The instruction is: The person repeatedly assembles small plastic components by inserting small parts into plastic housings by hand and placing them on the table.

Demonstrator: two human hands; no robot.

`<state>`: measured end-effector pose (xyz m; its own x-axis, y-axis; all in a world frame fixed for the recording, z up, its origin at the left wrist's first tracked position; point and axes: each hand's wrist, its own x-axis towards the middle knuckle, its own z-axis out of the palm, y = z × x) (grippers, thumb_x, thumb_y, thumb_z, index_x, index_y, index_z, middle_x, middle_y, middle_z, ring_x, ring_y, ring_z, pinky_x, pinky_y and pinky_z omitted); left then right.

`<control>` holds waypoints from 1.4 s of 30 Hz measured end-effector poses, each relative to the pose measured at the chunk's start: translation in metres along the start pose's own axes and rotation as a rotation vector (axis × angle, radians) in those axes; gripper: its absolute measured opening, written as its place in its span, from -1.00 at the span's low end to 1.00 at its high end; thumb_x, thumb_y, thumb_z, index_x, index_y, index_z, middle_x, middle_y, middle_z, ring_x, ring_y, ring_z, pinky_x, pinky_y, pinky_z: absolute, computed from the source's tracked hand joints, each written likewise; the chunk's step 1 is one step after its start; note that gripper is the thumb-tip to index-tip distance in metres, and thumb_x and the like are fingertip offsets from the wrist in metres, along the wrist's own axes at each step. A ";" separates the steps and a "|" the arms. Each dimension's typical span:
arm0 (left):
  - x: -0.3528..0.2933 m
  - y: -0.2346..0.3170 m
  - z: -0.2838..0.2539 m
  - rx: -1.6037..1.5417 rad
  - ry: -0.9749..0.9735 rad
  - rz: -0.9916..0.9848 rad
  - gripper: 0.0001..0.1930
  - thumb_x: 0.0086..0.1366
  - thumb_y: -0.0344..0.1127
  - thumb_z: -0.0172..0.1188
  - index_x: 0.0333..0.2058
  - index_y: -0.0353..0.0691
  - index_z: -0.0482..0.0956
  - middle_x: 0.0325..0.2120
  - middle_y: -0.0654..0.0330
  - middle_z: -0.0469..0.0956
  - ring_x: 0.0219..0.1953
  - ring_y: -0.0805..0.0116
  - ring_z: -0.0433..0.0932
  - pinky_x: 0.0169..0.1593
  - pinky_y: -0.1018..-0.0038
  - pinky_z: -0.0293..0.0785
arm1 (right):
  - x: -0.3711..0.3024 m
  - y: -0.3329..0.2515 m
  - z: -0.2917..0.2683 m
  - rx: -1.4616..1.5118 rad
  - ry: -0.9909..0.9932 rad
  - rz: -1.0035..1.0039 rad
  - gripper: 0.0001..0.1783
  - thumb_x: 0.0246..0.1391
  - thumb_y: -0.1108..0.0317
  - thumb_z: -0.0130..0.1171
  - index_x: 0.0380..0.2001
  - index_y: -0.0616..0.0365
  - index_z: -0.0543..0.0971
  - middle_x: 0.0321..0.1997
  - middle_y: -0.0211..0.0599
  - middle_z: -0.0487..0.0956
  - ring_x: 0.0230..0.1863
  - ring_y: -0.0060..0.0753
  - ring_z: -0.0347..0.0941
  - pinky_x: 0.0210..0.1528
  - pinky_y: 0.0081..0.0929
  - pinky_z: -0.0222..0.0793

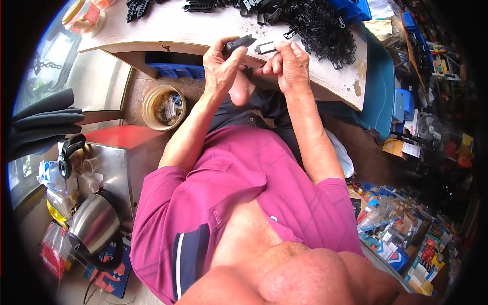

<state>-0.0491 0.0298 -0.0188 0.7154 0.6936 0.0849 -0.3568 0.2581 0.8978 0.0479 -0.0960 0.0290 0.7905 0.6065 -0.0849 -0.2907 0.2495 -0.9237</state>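
Note:
My left hand [221,65] grips a dark plastic part [239,44] between thumb and fingers, just off the table's front edge. Close by on the right, my right hand [292,66] pinches a small black frame-shaped piece [265,48] with a pale middle. A small gap separates the two parts. Beyond my hands, a large heap of black plastic pieces [325,38] lies on the pale worn table [168,23]. Several ridged black strips [199,6] lie along the table's far side.
A round tub [147,109] with scraps stands on the floor at left. Beside it are a red-topped metal cabinet [119,136] and a steel kettle [96,223]. A plastic jar [81,18] sits at the table's far left. A teal bin [378,81] borders the table's right end.

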 end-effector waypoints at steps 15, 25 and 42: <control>-0.015 -0.009 0.008 0.503 -0.178 0.012 -0.67 0.07 -0.29 0.32 -0.17 -0.25 0.59 -0.45 0.09 0.61 -0.41 0.43 0.59 -0.28 0.48 0.51 | -0.008 0.007 -0.007 0.019 -0.012 -0.039 -0.80 0.12 0.37 0.19 -0.53 0.19 0.46 -0.82 -0.41 0.33 -0.83 -0.44 0.32 -0.71 -0.47 0.37; -0.013 -0.008 0.004 0.605 -0.242 0.028 -0.71 0.14 -0.36 0.27 -0.15 -0.33 0.57 -0.44 0.23 0.58 -0.40 0.56 0.52 -0.28 0.58 0.49 | -0.011 0.012 -0.007 0.025 -0.007 -0.055 -0.78 0.13 0.36 0.18 -0.54 0.18 0.44 -0.83 -0.42 0.32 -0.83 -0.47 0.30 -0.71 -0.50 0.36; -0.011 -0.012 0.005 0.577 -0.292 0.032 -0.73 0.16 -0.38 0.25 -0.17 -0.36 0.57 -0.45 0.19 0.60 -0.42 0.53 0.57 -0.33 0.57 0.53 | -0.015 0.015 -0.009 0.033 0.040 -0.058 -0.79 0.11 0.36 0.21 -0.51 0.21 0.44 -0.83 -0.43 0.31 -0.84 -0.48 0.30 -0.70 -0.52 0.35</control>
<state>-0.0500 0.0154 -0.0280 0.8726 0.4628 0.1562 -0.0584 -0.2188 0.9740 0.0365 -0.1081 0.0133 0.8274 0.5597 -0.0467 -0.2607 0.3091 -0.9146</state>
